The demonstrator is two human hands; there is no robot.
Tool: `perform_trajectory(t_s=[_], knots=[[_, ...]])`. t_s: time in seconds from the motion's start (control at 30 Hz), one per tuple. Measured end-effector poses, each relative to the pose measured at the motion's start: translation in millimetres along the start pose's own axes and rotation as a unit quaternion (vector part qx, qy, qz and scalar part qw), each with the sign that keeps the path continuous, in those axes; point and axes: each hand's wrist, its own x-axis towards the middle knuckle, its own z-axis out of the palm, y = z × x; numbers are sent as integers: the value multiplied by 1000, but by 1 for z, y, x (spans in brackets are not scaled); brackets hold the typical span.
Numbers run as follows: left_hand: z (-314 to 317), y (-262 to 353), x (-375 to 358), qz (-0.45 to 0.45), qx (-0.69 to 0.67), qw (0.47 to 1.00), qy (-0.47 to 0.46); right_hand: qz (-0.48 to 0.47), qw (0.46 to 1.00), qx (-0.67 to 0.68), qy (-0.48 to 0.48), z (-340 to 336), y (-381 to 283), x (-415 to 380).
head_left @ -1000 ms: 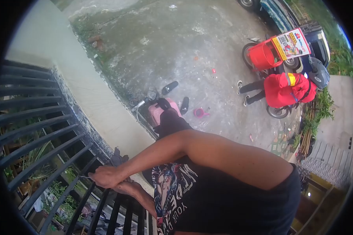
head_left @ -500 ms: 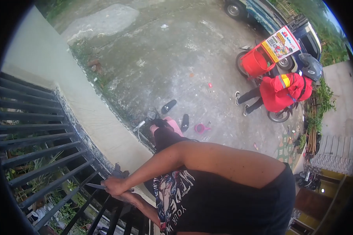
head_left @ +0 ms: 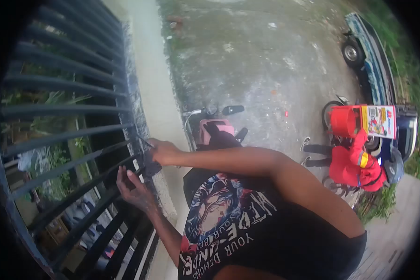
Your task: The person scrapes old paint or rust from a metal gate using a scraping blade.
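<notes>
My right hand (head_left: 164, 152) reaches across to the barred metal fence (head_left: 65, 109), its fingers closed round a thin blade-like tool (head_left: 145, 141) whose tip points up and left. Just below it, a dark grey lump (head_left: 151, 169) sits on the fence's wall edge, partly hidden by that hand. My left hand (head_left: 134, 187) is lower, beside the dark bars; its fingers are bent but apart, with nothing between them.
A pale low wall (head_left: 150, 56) runs alongside the fence. On the concrete near my legs are a pink seat-like object (head_left: 219, 128) and a black sandal (head_left: 233, 109). Off to the right, a person in a red jacket (head_left: 345, 165) stands by a motorbike carrying a red bucket (head_left: 343, 121); a truck (head_left: 371, 60) is behind.
My view has swung, so the fence takes up more of the left side. My left hand has separated from my right and opened. The red-jacketed person's arm now reaches towards the bucket.
</notes>
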Motion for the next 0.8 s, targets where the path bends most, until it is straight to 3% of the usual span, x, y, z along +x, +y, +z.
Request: perform_trajectory(t_s=[0.13, 0.23, 0.33, 0.4, 0.43, 0.53, 0.57, 0.63, 0.67, 0.73, 0.8], knots=[[-18, 8, 18, 54, 135, 989, -10, 16, 997, 73, -26, 14, -7, 6], [-13, 2, 20, 25, 90, 995, -24, 14, 993, 111, -32, 31, -19, 3], [-8, -6, 18, -1, 33, 999, -38, -50, 994, 93, -38, 44, -32, -5], [-2, 3, 20, -30, 4, 999, -36, -186, 982, -11, -2, 53, -41, -11], [-2, 8, 22, -26, 3, 999, -43, -186, 983, -8, 5, 55, -49, -16], [-11, 22, 31, 68, 18, 997, 11, -298, 953, 43, 22, 58, -72, -24], [-16, 22, 33, 120, 58, 991, 32, -297, 953, 48, 27, 59, -72, -24], [-22, 26, 37, 137, 92, 986, 9, -202, 978, 42, -21, 58, -71, -24], [-19, 26, 37, 99, 53, 994, 1, -88, 992, 83, -35, 57, -71, -24], [-13, 29, 38, 18, 11, 999, -28, -70, 991, 111, 1, 63, -24, 11], [-3, 23, 38, 41, 24, 999, -26, -53, 989, 135, 39, 60, -6, 30]])
